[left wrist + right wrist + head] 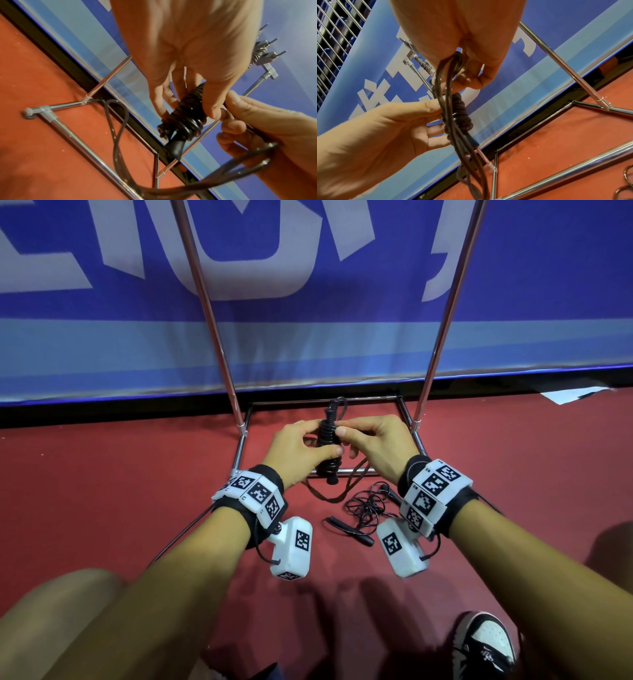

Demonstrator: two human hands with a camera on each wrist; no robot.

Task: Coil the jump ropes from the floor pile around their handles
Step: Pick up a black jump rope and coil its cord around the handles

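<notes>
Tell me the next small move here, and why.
Probably wind one more turn: the left hand holds the handles, already thickly wrapped, while the right hand pinches slack rope whose loose loop trails toward the floor.

The jump rope [181, 119] coiled round its handles looked like glossy black plastic cord, smooth and catching highlights. The stand's tubes [209, 302] were polished, mirror-bright metal with duller grey joints. The red floor [102, 474] appeared matt and slightly grainy; the blue banner [308, 344] had a smooth, faintly sheened surface.
</notes>
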